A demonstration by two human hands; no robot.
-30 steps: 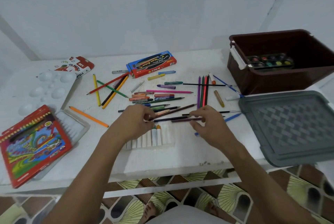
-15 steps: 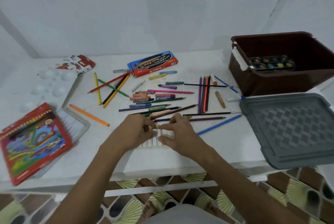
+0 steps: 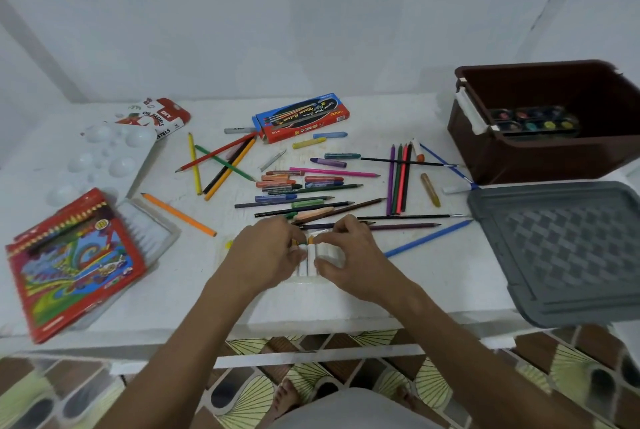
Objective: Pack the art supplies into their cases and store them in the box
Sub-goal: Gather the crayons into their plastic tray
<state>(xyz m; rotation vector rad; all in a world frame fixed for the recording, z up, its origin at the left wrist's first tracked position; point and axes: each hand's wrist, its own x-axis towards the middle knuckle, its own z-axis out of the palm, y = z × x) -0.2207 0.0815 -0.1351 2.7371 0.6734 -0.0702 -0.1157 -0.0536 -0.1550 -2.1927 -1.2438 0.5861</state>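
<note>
My left hand point(image 3: 266, 255) and my right hand point(image 3: 349, 255) meet over a clear crayon tray point(image 3: 306, 267) near the table's front edge. The left fingers pinch a green-tipped crayon point(image 3: 300, 241) at the tray's slots. The right thumb and fingers grip the tray beside an orange-tipped crayon point(image 3: 311, 240). Loose coloured pencils and crayons point(image 3: 311, 186) lie scattered just beyond the hands. The brown box point(image 3: 519, 158) stands at the right with a watercolour palette point(image 3: 536, 122) inside. Much of the tray is hidden under my hands.
The grey lid point(image 3: 561, 255) lies at the front right, overhanging the edge. A red pencil case point(image 3: 76, 262) on a clear tray point(image 3: 149, 224) sits front left. Behind are a white mixing palette point(image 3: 104, 162), an oil pastels box point(image 3: 156, 117) and a red-blue brush case point(image 3: 301, 118).
My right hand left the dark pencils on the table and came left and nearer, joining the left hand at the crayon tray. The left hand shifted slightly toward me.
</note>
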